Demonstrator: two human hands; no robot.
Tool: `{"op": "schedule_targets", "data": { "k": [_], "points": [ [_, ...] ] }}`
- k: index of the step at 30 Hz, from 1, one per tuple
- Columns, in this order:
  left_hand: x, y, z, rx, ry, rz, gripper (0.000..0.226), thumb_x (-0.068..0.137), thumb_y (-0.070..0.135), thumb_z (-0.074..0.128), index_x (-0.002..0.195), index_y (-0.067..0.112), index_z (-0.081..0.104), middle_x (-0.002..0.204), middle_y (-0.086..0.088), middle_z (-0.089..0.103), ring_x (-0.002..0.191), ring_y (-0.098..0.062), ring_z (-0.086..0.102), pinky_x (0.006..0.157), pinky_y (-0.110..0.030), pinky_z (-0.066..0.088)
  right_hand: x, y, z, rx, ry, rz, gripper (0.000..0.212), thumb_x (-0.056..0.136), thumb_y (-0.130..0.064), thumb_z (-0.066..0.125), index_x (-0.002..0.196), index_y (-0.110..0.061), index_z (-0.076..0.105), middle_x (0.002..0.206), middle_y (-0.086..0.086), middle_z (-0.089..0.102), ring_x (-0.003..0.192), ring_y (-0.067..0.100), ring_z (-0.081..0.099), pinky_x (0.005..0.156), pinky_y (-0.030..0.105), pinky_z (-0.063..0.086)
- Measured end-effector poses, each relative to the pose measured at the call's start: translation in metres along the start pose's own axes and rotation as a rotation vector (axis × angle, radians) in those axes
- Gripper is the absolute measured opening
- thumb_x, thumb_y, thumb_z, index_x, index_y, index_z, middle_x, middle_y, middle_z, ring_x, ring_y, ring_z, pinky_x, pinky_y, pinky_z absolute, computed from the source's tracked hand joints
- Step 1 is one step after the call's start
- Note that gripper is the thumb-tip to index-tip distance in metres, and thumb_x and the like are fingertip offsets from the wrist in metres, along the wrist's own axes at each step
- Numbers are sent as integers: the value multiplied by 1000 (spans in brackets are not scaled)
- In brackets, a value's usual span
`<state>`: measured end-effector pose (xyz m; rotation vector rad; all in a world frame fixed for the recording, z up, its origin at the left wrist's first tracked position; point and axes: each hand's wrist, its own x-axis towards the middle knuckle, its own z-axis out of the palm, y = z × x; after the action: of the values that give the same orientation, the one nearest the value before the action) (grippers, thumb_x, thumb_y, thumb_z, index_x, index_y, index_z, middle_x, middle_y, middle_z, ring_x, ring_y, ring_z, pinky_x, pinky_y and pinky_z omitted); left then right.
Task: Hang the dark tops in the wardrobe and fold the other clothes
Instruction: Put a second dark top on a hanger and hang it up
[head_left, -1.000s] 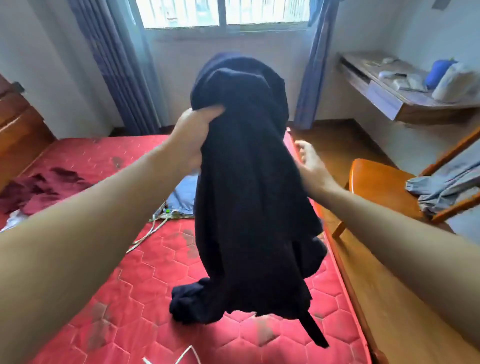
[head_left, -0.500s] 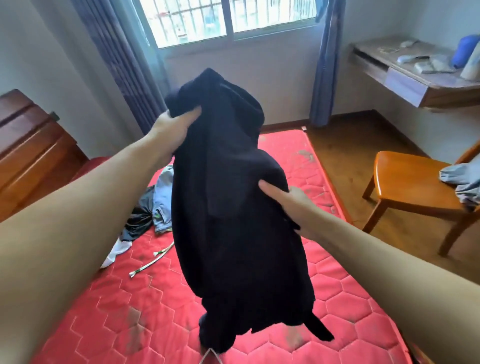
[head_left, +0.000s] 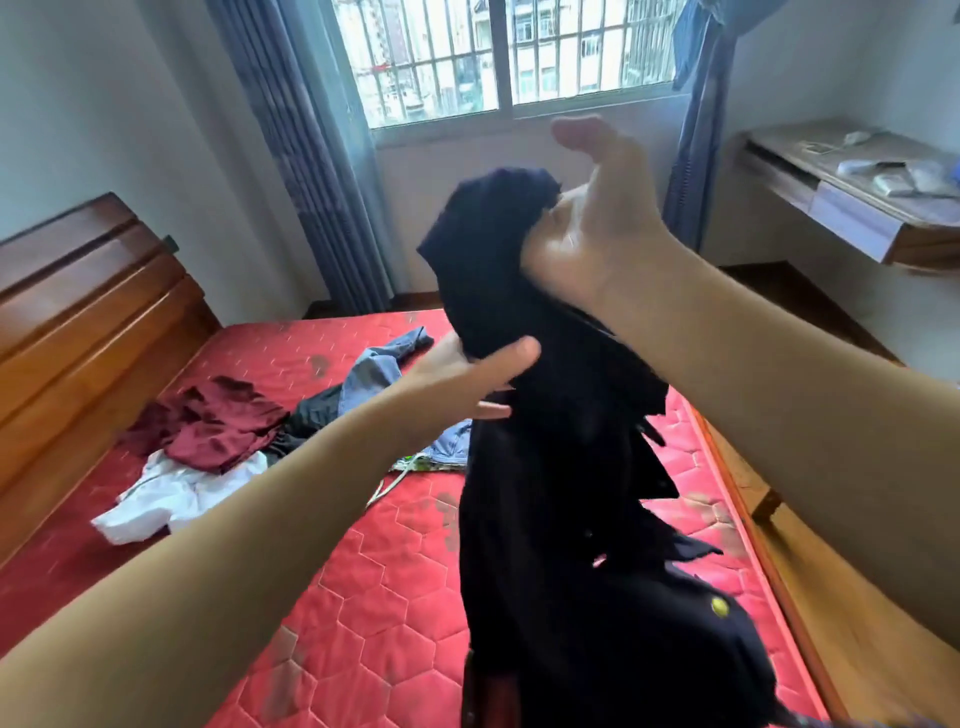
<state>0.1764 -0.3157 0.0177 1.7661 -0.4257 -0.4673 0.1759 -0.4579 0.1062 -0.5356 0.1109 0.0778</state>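
Note:
I hold a dark navy top (head_left: 571, 493) up over the red mattress (head_left: 363, 597); its lower part hangs down to the bed. My left hand (head_left: 467, 374) grips the cloth at mid height, thumb across the front. Above it, my right hand (head_left: 597, 234) is raised at the top of the garment with its palm showing and thumb sticking up free; its fingers are hidden in the fabric. Other clothes lie on the bed: a maroon piece (head_left: 208, 426), a white piece (head_left: 166, 499), a blue denim piece (head_left: 384, 369) and a black piece (head_left: 311, 415).
A wooden headboard (head_left: 78, 312) runs along the left. Behind the bed are a barred window (head_left: 498, 52) and blue curtains (head_left: 301, 156). A wall desk (head_left: 857, 197) with small items is at the right, above the wooden floor (head_left: 831, 597).
My right hand has gone from the middle of the top up to its upper end. My left hand has slid lower on the cloth. My view has turned left, showing more of the clothes pile.

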Motion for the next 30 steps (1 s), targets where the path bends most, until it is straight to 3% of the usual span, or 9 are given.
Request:
{"op": "schedule_targets", "data": {
  "k": [5, 9, 12, 15, 17, 20, 23, 26, 30],
  "points": [
    [13, 20, 19, -233, 220, 134, 11, 94, 17, 63, 105, 18, 62, 85, 3, 73, 73, -15, 72, 61, -26, 59, 5, -4, 15, -477, -168, -105, 15, 89, -14, 55, 76, -10, 52, 66, 2, 50, 60, 14, 50, 54, 20, 43],
    [25, 29, 8, -329, 316, 160, 19, 102, 6, 39, 100, 4, 57, 69, 7, 66, 68, -8, 65, 65, -22, 55, 10, -12, -49, -875, -120, -243, 28, 93, -40, 56, 105, -17, 64, 100, 2, 69, 90, 15, 65, 78, 25, 51],
    [28, 32, 3, -496, 170, 164, 41, 103, 5, 30, 67, 9, 50, 45, 7, 52, 41, -6, 50, 41, -17, 41, -10, 25, -142, -1184, -112, -142, 24, 89, -41, 63, 110, -32, 60, 106, -14, 68, 92, -3, 66, 76, 13, 49],
    [37, 32, 2, -651, 149, 78, 39, 104, 21, 30, 73, 18, 53, 68, 2, 57, 62, -12, 51, 55, -26, 43, -29, 68, -199, -1353, -83, -126, 37, 81, -27, 75, 113, -33, 58, 107, -12, 68, 95, 0, 65, 82, 18, 51],
    [46, 31, -1, -752, 209, 12, 33, 105, 23, 29, 80, 17, 50, 80, -2, 53, 70, -16, 51, 63, -31, 41, -28, 75, -204, -1455, 45, -217, 9, 90, -24, 66, 82, -20, 64, 78, -6, 66, 69, 8, 60, 66, 33, 49],
    [52, 27, -12, -516, 149, -10, 37, 103, 35, 29, 86, 19, 57, 72, 0, 62, 66, -16, 56, 68, -29, 41, -23, 61, -179, -1419, 55, -267, 49, 99, -27, 52, 58, 0, 45, 58, 3, 42, 54, 15, 40, 53, 34, 30],
    [44, 13, -11, -367, 61, -135, 76, 91, 74, 21, 117, 18, 65, 107, -7, 73, 96, -26, 70, 91, -36, 52, -16, 40, -142, -1212, 101, -275, 50, 99, -28, 52, 69, 11, 56, 63, 7, 54, 60, 17, 50, 55, 31, 39],
    [27, -10, -5, -293, 53, -136, 73, 81, 76, 41, 124, 20, 63, 119, 3, 70, 109, -14, 67, 100, -30, 50, -8, 19, -96, -1044, 148, -337, 36, 97, -30, 55, 81, 2, 63, 76, 11, 57, 69, 20, 54, 60, 33, 42],
    [20, -11, -6, 78, 211, 86, 19, 89, 17, 67, 72, 19, 59, 53, 22, 63, 51, 9, 57, 51, -6, 43, 10, -7, -37, -829, 117, -353, 23, 94, -21, 58, 78, -5, 65, 75, 12, 66, 66, 24, 66, 58, 32, 53]
  ]
}}
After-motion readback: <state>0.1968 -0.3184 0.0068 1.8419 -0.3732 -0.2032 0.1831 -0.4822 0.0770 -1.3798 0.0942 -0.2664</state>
